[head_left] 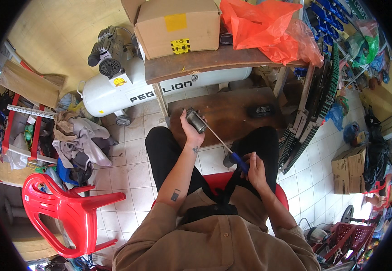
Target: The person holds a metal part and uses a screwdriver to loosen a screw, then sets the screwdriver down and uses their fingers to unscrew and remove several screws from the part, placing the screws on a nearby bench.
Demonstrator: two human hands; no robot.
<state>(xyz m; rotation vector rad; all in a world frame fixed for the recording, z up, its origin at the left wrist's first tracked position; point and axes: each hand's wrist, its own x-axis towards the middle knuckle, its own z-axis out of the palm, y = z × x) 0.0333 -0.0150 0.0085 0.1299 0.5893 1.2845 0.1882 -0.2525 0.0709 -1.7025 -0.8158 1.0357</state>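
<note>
My left hand (190,135) is wrapped round a grey metal cylinder (196,121) that looks like a small motor, held above the lower wooden shelf. My right hand (256,173) grips a screwdriver (239,161) by its blue handle, over my right thigh. Its long thin shaft slants up and left to the cylinder's near end. Whether the tip sits in a screw or only rests against the metal, I cannot tell. Part of the handle is hidden behind my right fingers.
Ahead stands a wooden bench (182,68) with a cardboard box (178,29) and orange plastic bag (263,27). A black case (260,109) lies on its lower shelf (223,101). Behind is a white air compressor (110,88). A red plastic chair (69,212) is at left, dark metal rails (306,115) at right.
</note>
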